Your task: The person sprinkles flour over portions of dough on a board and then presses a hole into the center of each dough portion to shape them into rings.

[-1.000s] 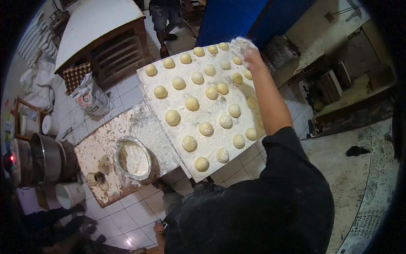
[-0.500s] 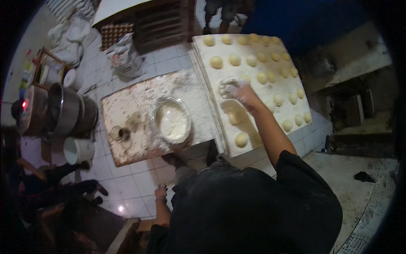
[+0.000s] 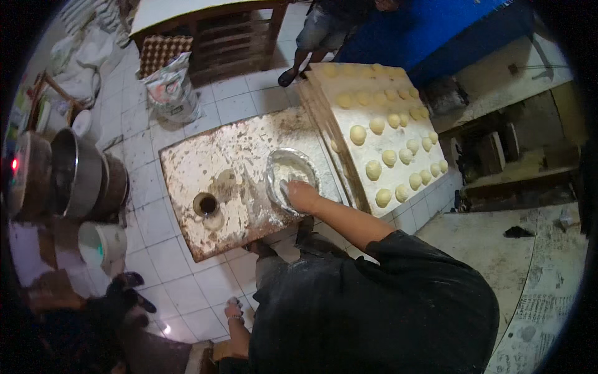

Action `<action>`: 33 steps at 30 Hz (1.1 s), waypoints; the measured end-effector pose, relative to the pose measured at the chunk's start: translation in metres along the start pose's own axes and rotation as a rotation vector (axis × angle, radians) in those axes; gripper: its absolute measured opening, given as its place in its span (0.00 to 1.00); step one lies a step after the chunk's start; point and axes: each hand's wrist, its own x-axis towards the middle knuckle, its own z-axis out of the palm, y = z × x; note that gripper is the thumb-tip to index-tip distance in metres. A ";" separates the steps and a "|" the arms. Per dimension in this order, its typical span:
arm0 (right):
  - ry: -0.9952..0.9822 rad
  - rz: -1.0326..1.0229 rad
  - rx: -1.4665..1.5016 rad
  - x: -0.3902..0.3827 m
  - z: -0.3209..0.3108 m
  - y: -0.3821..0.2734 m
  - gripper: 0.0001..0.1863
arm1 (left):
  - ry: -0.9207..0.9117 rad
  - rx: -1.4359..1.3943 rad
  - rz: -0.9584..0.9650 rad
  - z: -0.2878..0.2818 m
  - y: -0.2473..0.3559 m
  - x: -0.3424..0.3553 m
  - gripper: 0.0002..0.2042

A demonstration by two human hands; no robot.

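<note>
Centrally, a round, shiny-rimmed bowl (image 3: 270, 182) of pale flour (image 3: 291, 169) sits on a worn, flour-dusted bench (image 3: 249, 144), near its right end. The person's right hand (image 3: 301, 196) reaches down into the bowl; its fingertips are hidden, so whether they are closed on any flour cannot be told. The left hand (image 3: 233, 308) hangs over the tiled floor at the near left, well apart from the bench, with nothing visible in it; it is too small to tell how far its fingers are open.

Just right of the bench, rows of round, pale dough balls (image 3: 358, 135) rest on a floured board (image 3: 356, 116). A small round cup (image 3: 205, 204) stands left of the bowl.

The flour looks loose, light and powdery, best scooped with cupped fingers. The bowl seems steadiest held by opposite sides of its rim, which may be slippery with dust. The dough balls look soft and easily dented, suiting a gentle hold from the sides.
</note>
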 end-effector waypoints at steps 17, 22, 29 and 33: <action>-0.167 0.025 1.393 0.015 -0.091 0.073 0.17 | -0.034 -0.034 0.273 0.054 0.086 -0.020 0.13; 0.593 -0.227 1.964 0.027 -0.222 0.175 0.13 | 0.005 -0.054 0.260 0.081 0.065 -0.044 0.14; 0.744 -0.530 2.130 0.051 -0.334 0.337 0.14 | -0.006 0.633 0.570 0.118 -0.014 -0.080 0.14; 0.674 -0.471 1.735 0.035 -0.379 0.387 0.16 | 0.113 -0.030 0.216 0.166 -0.056 -0.119 0.14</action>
